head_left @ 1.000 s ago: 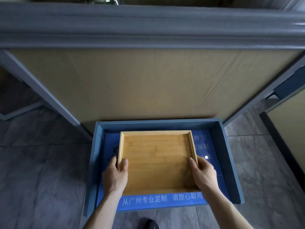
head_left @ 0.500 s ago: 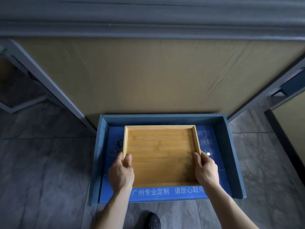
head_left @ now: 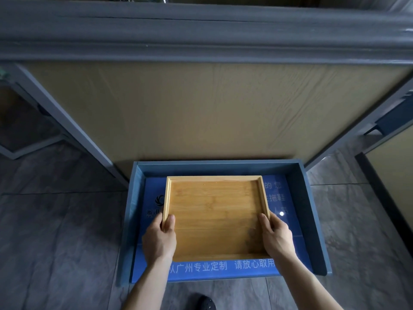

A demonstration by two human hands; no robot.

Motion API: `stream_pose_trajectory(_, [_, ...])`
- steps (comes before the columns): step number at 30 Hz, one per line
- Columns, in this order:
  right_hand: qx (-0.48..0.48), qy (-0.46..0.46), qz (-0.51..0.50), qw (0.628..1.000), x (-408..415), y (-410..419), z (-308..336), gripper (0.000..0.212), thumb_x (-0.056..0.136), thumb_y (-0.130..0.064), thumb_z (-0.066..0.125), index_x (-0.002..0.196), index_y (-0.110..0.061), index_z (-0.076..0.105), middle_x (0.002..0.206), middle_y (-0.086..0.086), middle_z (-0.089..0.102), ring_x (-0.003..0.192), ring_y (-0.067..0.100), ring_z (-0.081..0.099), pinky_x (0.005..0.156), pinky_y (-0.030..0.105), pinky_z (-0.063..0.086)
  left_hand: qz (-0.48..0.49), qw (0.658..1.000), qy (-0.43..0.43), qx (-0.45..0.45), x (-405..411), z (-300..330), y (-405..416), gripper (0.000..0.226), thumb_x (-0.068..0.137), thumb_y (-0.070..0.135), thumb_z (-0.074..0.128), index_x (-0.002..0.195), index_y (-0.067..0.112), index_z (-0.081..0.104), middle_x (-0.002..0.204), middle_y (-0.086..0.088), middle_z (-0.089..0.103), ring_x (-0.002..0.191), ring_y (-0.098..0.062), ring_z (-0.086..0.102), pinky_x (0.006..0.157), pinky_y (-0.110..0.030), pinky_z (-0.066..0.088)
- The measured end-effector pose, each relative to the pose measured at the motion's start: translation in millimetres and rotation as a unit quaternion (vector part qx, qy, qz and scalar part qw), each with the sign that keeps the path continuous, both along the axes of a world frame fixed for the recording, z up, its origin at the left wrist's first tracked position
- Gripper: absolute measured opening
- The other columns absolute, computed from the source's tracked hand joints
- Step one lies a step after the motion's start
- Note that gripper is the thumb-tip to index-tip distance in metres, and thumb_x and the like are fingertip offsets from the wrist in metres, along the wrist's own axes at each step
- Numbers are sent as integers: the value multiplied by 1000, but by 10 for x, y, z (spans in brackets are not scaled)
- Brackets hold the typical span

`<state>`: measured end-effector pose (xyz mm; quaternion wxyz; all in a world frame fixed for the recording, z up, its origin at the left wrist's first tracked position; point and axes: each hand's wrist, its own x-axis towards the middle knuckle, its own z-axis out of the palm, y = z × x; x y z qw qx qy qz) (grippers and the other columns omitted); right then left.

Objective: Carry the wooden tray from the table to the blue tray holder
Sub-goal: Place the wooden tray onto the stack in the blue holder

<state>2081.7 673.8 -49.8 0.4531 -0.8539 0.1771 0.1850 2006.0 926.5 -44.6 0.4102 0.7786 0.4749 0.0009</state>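
Observation:
The wooden tray (head_left: 214, 215) is a shallow, empty bamboo rectangle with a low rim. It sits level inside the blue tray holder (head_left: 310, 220), a low open box on the floor with white printed characters on its blue base. My left hand (head_left: 159, 239) grips the tray's left rim near the front corner, thumb inside. On the opposite rim my right hand (head_left: 276, 236) holds the same way. Whether the tray rests on the holder's base or hovers just above it cannot be told.
A tall panel (head_left: 212, 108) with a wood-grain face and grey frame (head_left: 201, 30) stands directly behind the holder. Grey floor tiles (head_left: 55, 242) lie on both sides. A dark shoe (head_left: 204, 302) shows below the holder's front edge.
The tray has stayed inside the holder with both hands on its rims. The view has shifted slightly; the hands' grip looks the same.

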Motion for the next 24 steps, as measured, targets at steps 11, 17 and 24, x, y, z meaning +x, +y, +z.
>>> stream_pose_trajectory(11, [275, 150, -158, 936, 193, -26, 157, 51, 89, -65, 54, 111, -22, 74, 95, 10, 81, 90, 33, 77, 80, 55, 61, 51, 926, -83, -365, 113, -52, 284, 85, 73, 83, 39, 145, 38, 43, 151, -4, 46, 137, -29, 44, 115, -56, 30])
stream_pose_trajectory(17, [271, 178, -161, 932, 219, -48, 234, 61, 86, -67, 54, 118, -18, 71, 113, 20, 75, 104, 43, 71, 91, 65, 54, 70, 907, -74, -408, 74, -38, 276, 76, 80, 77, 42, 143, 36, 46, 145, -10, 53, 130, -33, 51, 111, -59, 35])
stream_pose_trajectory(24, [173, 95, -191, 962, 102, -13, 351, 58, 92, -66, 43, 98, -20, 77, 95, 8, 78, 94, 24, 69, 98, 50, 51, 9, 963, -98, -252, 218, 73, 332, 65, 91, 69, 32, 144, 34, 45, 147, -2, 50, 132, -24, 48, 108, -45, 39])
